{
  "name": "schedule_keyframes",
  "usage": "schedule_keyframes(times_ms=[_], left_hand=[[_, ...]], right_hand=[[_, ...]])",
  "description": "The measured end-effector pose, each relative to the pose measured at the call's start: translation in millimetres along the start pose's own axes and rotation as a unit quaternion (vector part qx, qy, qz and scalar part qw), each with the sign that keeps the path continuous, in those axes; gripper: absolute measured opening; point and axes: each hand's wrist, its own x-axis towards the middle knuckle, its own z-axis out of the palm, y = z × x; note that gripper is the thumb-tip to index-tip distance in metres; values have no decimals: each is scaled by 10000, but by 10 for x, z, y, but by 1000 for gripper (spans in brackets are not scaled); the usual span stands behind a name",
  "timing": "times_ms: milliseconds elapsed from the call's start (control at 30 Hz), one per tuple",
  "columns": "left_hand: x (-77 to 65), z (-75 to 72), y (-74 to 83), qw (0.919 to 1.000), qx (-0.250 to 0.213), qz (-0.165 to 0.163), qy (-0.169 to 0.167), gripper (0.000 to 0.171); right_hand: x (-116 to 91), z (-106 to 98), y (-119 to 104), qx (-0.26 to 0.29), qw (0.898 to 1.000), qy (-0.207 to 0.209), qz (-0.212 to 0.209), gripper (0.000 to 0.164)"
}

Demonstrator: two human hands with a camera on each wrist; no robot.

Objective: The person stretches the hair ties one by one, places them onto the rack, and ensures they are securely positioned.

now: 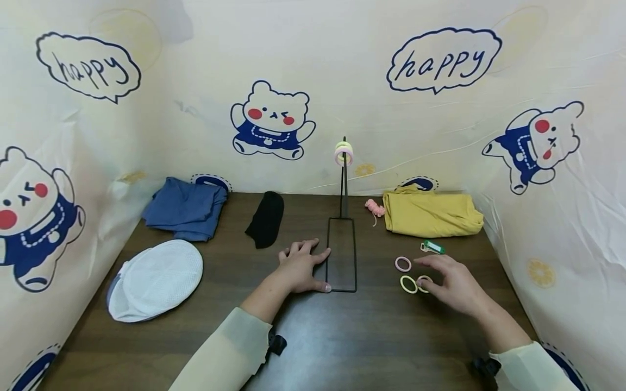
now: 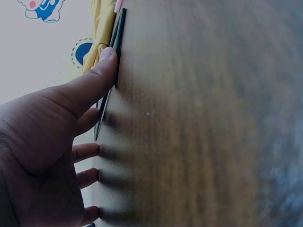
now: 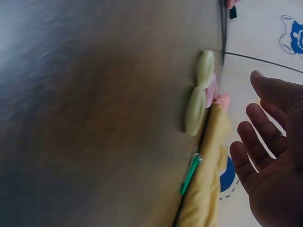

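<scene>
Right hand (image 1: pixel 451 279): fingers parted, loosely bent, holding nothing. Left hand (image 1: pixel 300 270): fingers spread wide, thumb and fingertip touching left side of black wire stand (image 1: pixel 356 255). Yellow rings (image 3: pixel 205 68), two: on bench (image 1: pixel 352 342), right of stand, near right thumb; right hand nearer. Pink ring (image 3: pixel 211 90): just beyond. Stand base: long axis running away from person. Threaded rings (image 1: pixel 344 145): high, far end.

A screened-off work booth is suggested by the wood-grain table (image 1: pixel 371 347), enclosed left, right and far by bear-printed sheeting (image 1: pixel 352 81).
</scene>
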Motion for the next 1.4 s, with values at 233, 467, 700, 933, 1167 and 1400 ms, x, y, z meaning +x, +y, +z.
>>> schedule_keyframes(times_ms=[233, 467, 700, 933, 1167, 1400], left_hand=[[-5, 7, 11, 10000, -54, 12, -14, 100], [3, 13, 15, 10000, -42, 1, 12, 100], [-2, 7, 16, 10000, -22, 14, -30, 100], [3, 6, 5, 10000, -24, 21, -11, 100], [15, 22, -8, 10000, 14, 5, 1, 100], [14, -5, 12, 10000, -22, -1, -29, 100]], right_hand=[[-89, 52, 134, -45, 9993, -360, 121, 53], [-136, 46, 227, -200, 9984, -523, 34, 56], [-143, 20, 262, -299, 9964, -769, 210, 49], [-127, 36, 272, -400, 9962, -744, 207, 36], [-95, 2, 236, -408, 9972, -597, 173, 27], [-35, -76, 143, -330, 9992, -169, -170, 25]])
